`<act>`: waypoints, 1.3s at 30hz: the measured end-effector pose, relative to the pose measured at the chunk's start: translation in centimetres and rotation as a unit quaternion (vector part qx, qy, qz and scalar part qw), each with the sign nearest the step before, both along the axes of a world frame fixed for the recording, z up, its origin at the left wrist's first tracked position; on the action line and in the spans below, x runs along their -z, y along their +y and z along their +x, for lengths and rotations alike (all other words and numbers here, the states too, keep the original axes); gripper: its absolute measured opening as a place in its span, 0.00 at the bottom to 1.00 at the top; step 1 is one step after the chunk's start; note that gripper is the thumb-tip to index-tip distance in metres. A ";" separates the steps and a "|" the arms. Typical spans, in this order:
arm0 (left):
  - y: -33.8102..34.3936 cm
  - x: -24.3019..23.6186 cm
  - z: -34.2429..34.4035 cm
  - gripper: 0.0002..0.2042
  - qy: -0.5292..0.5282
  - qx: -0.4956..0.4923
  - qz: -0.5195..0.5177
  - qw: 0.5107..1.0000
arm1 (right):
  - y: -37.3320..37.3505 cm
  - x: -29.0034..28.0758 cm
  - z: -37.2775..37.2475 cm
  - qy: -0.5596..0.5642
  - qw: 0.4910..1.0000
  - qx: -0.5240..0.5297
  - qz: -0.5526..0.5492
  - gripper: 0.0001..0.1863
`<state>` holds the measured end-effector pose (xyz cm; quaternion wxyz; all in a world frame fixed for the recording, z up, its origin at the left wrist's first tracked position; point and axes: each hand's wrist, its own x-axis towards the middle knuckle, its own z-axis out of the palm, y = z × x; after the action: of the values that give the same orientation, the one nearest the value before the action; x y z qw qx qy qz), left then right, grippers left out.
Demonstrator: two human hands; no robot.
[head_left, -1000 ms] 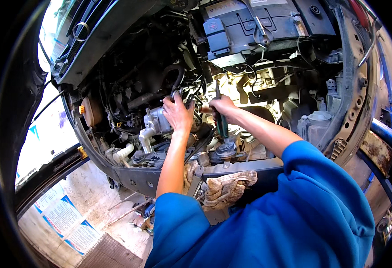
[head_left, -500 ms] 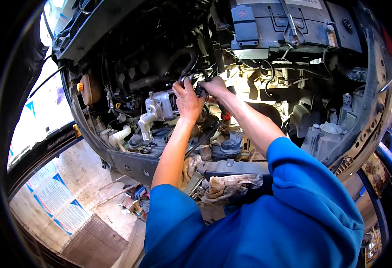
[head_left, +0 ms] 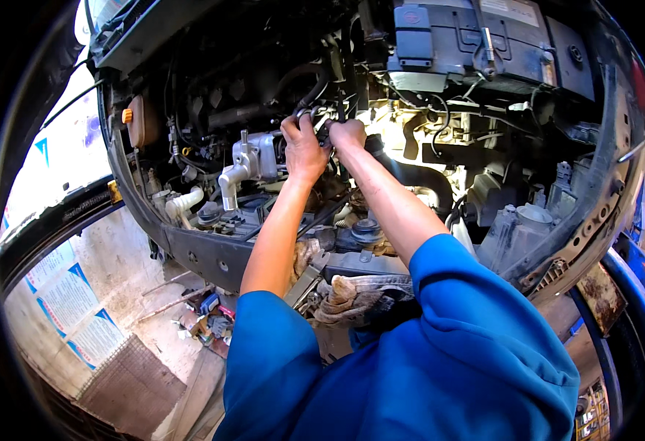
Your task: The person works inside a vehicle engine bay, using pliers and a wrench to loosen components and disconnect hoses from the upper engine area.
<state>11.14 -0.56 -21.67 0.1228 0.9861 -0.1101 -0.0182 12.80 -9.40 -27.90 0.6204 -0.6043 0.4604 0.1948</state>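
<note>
Both my hands reach into the open engine bay, close together at its middle. My left hand point(head_left: 306, 153) is closed, its fingers curled at a small black part point(head_left: 324, 135) between the hands. On the other side of that part, my right hand point(head_left: 347, 135) is closed too, with the back of the hand hiding its fingertips and what they grip. Behind the left fingers a black hose point(head_left: 312, 94) curves down. Just left of my left hand sits a silver metal housing point(head_left: 265, 156) with a pipe stub. A thick black hose point(head_left: 418, 175) bends away beneath my right forearm.
A dark battery point(head_left: 451, 55) with a wrench point(head_left: 489, 45) on it sits at the far right. Dirty rags point(head_left: 352, 300) lie at the front crossmember point(head_left: 378, 263). At left is a reservoir with an orange cap point(head_left: 127, 116); at right, a washer-type tank point(head_left: 532, 214).
My view has shifted slightly. My right hand has turned and bunched closer against my left. A red-and-green thing below my right hand no longer shows. The left hand keeps its curled hold.
</note>
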 end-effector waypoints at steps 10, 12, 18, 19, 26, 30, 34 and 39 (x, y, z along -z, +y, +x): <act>-0.2 -0.2 0.0 0.36 0.025 -0.028 -0.001 0.999 | 0.2 -0.1 -0.1 0.015 0.999 0.027 0.015 0.23; -0.1 0.0 0.1 0.36 0.008 -0.021 -0.001 1.000 | 0.0 -0.4 0.3 0.024 1.000 0.010 0.009 0.23; -0.7 0.0 0.0 0.35 0.024 -0.045 0.018 0.999 | -0.3 -0.3 0.3 0.029 0.999 0.013 0.016 0.22; -0.8 -0.2 0.3 0.35 0.022 -0.040 0.019 0.999 | -0.1 0.0 0.3 0.021 0.999 0.023 0.008 0.22; -0.6 0.5 0.1 0.33 0.015 -0.026 0.031 0.999 | -0.1 -0.5 0.3 0.005 0.999 0.006 -0.036 0.23; -1.1 -0.6 -0.3 0.32 -0.015 -0.020 0.022 0.999 | -0.1 0.5 0.2 0.004 0.998 0.042 0.037 0.25; -1.2 0.0 -1.3 0.39 -0.102 -0.049 0.116 0.987 | -0.5 0.6 0.0 -0.016 0.995 0.046 0.091 0.20; -2.1 -0.6 -1.2 0.37 -0.092 -0.138 0.169 0.971 | -0.8 2.6 0.5 -0.026 0.995 0.025 0.093 0.22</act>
<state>9.94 -2.69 -21.04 -0.0554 0.9957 0.0208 0.0716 13.27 -10.17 -30.50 0.6901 -0.5371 0.4395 0.2052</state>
